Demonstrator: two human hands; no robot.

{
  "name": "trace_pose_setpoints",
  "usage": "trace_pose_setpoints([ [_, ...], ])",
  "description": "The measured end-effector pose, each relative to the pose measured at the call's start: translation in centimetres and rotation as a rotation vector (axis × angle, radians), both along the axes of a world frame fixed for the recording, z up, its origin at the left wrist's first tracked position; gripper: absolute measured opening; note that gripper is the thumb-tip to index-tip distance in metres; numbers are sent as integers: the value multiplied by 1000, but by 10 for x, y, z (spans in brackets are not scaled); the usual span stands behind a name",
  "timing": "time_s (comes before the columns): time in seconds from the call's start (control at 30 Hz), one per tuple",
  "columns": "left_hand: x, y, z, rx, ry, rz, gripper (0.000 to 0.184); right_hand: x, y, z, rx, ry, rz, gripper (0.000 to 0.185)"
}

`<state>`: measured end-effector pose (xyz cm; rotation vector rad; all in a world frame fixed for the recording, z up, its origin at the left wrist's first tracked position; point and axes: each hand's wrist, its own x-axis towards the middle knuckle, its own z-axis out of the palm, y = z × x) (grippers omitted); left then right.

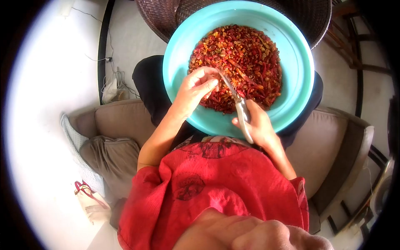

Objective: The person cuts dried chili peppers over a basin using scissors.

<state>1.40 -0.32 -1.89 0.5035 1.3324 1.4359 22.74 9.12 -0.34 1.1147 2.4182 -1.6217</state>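
Note:
A wide turquoise basin point(298, 62) rests on my lap, with cut red chili pieces and some longer dried chilies point(246, 54) inside. Over its near right part, my right hand point(257, 123) is wrapped round the handles of a pair of scissors point(241, 110). The scissor blades point up and left, toward my other hand. My left hand point(199, 88) is over the left part of the chilies, thumb and fingers pinched together beside the blade tips. What lies between those fingers is too small and hidden to make out.
Behind the basin stands a large dark woven basket point(156, 16). I sit on a brown sofa point(125, 118), with a dark cushion point(109, 156) at left. A cloth bag point(92, 204) is at lower left, cables point(118, 81) at left, and a wooden frame point(354, 50) at upper right.

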Motion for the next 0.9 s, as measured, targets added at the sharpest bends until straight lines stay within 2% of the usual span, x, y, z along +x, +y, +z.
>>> trace_pose_setpoints([
  [0.07,-1,0,-3,0,15,-68,20,-1,-2,-2,-14,8,-24,50],
  [0.33,-4,-2,-6,-21,7,-59,16,-2,-1,-9,-125,-2,-49,48],
  [0.4,-4,-1,-4,-38,0,-66,16,-2,-1,-6,31,50,-40,49],
  [0.63,-2,0,-4,-25,9,-64,14,-3,2,0,79,24,-7,50],
  [0.7,-2,-1,-5,-35,30,-71,14,-2,2,-2,-126,-94,-26,51],
  [0.73,-2,-2,-7,-25,34,-72,14,-1,1,-4,-127,-93,-28,51],
  [0.83,-2,-2,-7,-29,22,-58,13,2,-1,-6,-106,-22,-43,49],
  [0.9,-2,-2,-7,-44,6,-42,12,4,-3,-5,147,120,-31,46],
])
